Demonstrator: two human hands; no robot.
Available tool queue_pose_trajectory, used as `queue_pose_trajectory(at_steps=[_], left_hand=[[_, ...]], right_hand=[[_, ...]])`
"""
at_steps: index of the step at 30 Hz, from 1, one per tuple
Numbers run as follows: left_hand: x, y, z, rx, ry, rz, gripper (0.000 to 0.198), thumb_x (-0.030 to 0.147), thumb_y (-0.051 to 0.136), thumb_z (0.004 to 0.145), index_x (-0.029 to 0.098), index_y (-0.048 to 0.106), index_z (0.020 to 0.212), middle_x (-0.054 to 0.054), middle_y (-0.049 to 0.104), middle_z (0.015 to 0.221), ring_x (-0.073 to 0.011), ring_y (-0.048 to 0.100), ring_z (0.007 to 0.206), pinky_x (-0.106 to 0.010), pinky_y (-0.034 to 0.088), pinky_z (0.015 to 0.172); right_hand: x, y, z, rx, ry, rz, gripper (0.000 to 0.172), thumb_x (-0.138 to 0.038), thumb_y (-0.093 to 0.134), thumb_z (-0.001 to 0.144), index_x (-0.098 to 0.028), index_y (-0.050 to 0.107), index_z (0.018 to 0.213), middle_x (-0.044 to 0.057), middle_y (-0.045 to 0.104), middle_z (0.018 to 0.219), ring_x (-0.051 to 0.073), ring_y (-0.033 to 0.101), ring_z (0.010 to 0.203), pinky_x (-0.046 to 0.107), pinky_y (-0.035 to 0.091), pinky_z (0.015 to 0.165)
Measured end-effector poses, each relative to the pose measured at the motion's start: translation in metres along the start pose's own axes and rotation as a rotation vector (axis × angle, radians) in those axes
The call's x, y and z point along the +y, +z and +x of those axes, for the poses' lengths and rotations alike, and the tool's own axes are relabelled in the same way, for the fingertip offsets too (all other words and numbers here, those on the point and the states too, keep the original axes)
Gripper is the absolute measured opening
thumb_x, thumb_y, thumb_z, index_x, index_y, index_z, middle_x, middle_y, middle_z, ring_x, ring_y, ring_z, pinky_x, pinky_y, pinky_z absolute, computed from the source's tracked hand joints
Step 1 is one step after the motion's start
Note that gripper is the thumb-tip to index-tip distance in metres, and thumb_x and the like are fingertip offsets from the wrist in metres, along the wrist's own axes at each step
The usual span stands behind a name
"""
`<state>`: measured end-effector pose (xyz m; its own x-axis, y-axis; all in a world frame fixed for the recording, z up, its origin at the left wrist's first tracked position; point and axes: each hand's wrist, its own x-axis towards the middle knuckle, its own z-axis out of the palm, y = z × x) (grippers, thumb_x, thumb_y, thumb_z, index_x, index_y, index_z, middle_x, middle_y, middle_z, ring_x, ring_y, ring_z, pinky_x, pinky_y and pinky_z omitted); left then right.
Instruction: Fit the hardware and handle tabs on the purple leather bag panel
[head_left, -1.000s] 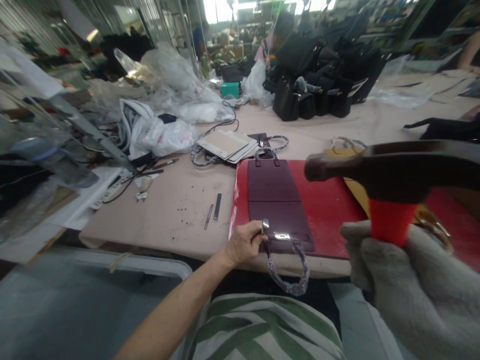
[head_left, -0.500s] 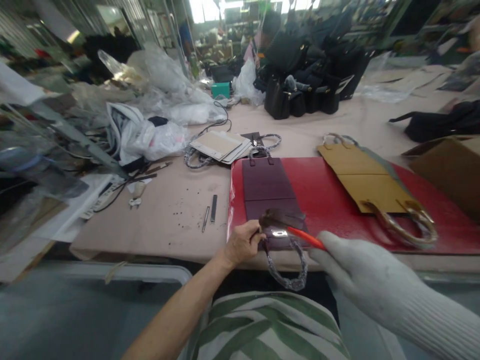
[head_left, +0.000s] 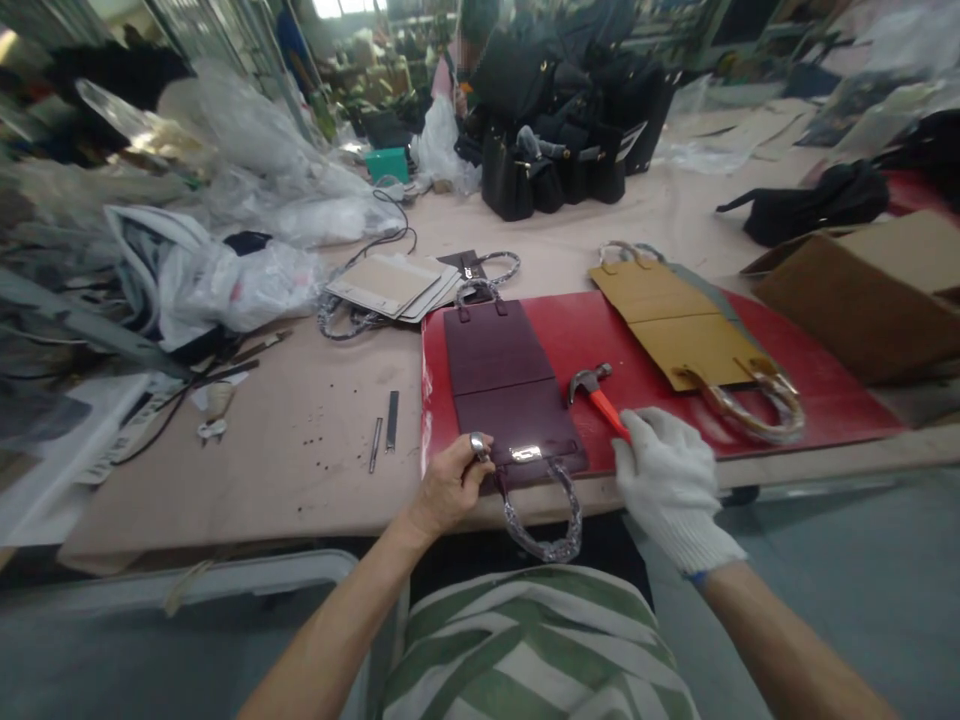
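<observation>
One wide worktop (head_left: 247, 490) runs ahead of both hands, and the red board (head_left: 577, 345) on it gives a firm base for handwork. On that board, ahead and to the right of the left hand (head_left: 450, 485), lies the purple bag panel (head_left: 502, 350); keeping it flat should help. The yellow bag panel (head_left: 675, 325), beyond the right hand, is best left clear of the hammer. Just right of the left hand, the wrapped handle (head_left: 570, 535) hangs past the worktop's edge, sensibly out of the way. The gloved right hand (head_left: 667, 470) is closed around the end of the hammer (head_left: 598, 397), a place suited to a controlled swing. The bare left hand pinches, thumb to forefinger, the silvery piece (head_left: 478, 446); a square, steady pinch with fingertips kept low would be wise, sparing the shiny plate (head_left: 525, 454) beside it.
</observation>
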<state>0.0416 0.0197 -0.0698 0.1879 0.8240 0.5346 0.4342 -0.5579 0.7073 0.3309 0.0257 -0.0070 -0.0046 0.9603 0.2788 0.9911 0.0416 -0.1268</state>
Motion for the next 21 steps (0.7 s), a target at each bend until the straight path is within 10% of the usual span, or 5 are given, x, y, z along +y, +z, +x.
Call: queue_pose_trajectory(at_steps=[7,11,17,21], left_hand=[[0.004,0.0,-0.006,0.061,-0.017,-0.037,0.014,0.014,0.062,0.091,0.018,0.065,0.104,-0.012,0.075,0.111,-0.021,0.073,0.106,-0.035,0.06,0.093],[0.01,-0.001,-0.005,0.125,-0.206,-0.093,0.009,0.02,0.064,0.09,0.018,0.07,0.098,-0.01,0.077,0.106,-0.0212,0.074,0.102,-0.037,0.059,0.095],[0.008,-0.007,0.011,0.392,-0.642,-0.578,0.029,0.043,0.075,0.086,0.017,0.07,0.096,-0.008,0.077,0.102,-0.0219,0.076,0.092,-0.035,0.062,0.084],[0.015,-0.001,0.025,0.244,-0.616,-0.579,0.026,0.04,0.077,0.086,0.016,0.073,0.095,-0.008,0.078,0.102,-0.0213,0.075,0.096,-0.036,0.058,0.095]], right_hand=[[-0.049,0.007,-0.045,-0.566,0.506,0.8,0.041,-0.057,0.05,0.091,-0.021,0.067,0.085,0.008,0.07,0.076,0.022,0.065,0.069,0.032,0.046,0.061],[-0.073,0.029,-0.058,-0.519,0.806,1.296,0.038,-0.057,0.056,0.084,-0.02,0.059,0.078,0.0,0.061,0.063,0.013,0.05,0.045,0.025,0.035,0.042],[-0.086,0.033,-0.07,-0.48,0.81,1.403,0.038,-0.055,0.062,0.083,-0.02,0.054,0.071,-0.004,0.055,0.056,0.008,0.045,0.041,0.021,0.032,0.04],[-0.095,0.034,-0.083,-0.591,0.783,1.507,0.042,-0.06,0.065,0.082,-0.019,0.056,0.076,-0.002,0.06,0.059,0.01,0.051,0.041,0.022,0.038,0.041]])
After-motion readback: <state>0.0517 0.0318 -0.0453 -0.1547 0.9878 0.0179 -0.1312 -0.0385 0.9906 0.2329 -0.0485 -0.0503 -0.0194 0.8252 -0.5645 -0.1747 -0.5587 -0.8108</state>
